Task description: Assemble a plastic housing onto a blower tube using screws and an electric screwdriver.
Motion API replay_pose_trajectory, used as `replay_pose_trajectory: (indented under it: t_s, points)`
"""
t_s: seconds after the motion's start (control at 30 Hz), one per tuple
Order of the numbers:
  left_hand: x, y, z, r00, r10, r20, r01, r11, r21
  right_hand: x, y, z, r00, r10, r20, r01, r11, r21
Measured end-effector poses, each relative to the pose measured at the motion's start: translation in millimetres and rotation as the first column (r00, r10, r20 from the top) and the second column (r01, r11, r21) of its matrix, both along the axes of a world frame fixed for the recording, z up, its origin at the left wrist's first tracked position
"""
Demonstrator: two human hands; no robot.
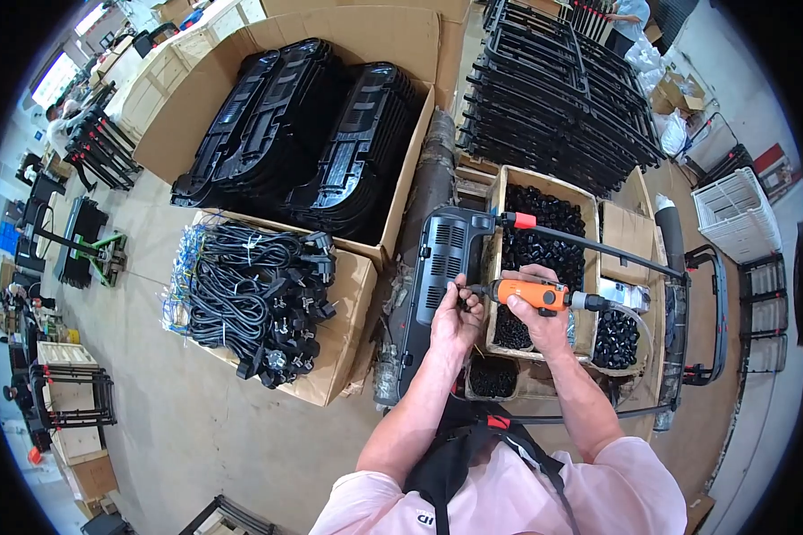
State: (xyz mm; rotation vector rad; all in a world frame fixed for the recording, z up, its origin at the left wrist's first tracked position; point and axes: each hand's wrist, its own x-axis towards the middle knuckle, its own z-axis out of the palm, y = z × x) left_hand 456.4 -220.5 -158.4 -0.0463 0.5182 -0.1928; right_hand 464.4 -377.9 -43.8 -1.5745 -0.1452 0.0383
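Observation:
My right hand [544, 325] is wrapped round an orange power screwdriver [525, 294], whose hose [635, 321] runs off to the right. The tool's dark tip points left, toward my left hand [457, 319]. The fingers of that hand are pinched together, with small dark pieces in the palm too small to name. Just beyond it lies a black vented plastic housing [442, 254]. A black tubular frame [607, 251] with a red sleeve [520, 220] joins the housing and reaches right; its other bar [589, 416] passes close to my body.
Bins of black plastic parts [544, 207], dark small hardware [492, 379] and black caps [617, 341] stand under the frame. Left are bundled power cords [250, 285] on a carton and a large box [400, 201] of black covers. Black frames [562, 98] are stacked behind; a person [629, 22] stands far right.

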Motion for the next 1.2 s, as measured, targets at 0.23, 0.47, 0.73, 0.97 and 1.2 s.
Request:
replay_pose_trajectory:
  t_s: [0.23, 0.47, 0.73, 0.97, 1.2]
  points:
    - [9, 15, 6, 1.0, -0.001, -0.009, 0.001, 1.0, -0.016, 9, 21, 10, 1.0, 0.01, -0.028, -0.011, 0.999, -0.03]
    - [15, 25, 7, 1.0, 0.016, 0.025, -0.014, 0.997, -0.071, 15, 40, 16, 0.999, -0.035, -0.042, 0.033, 0.998, -0.047]
    - [22, 30, 9, 0.997, 0.006, 0.082, 0.001, 0.997, -0.076, 23, 53, 20, 0.982, -0.126, -0.14, 0.136, 0.989, 0.061]
    - [10, 22, -1, 0.995, -0.086, 0.055, 0.08, 0.991, 0.107, 54, 76, 14, 0.997, -0.076, -0.034, 0.074, 0.995, -0.069]
    - [-20, 17, 11, 0.963, -0.268, 0.022, 0.251, 0.925, 0.287, 92, 96, 2, 1.0, 0.005, 0.012, -0.003, 0.984, -0.179]
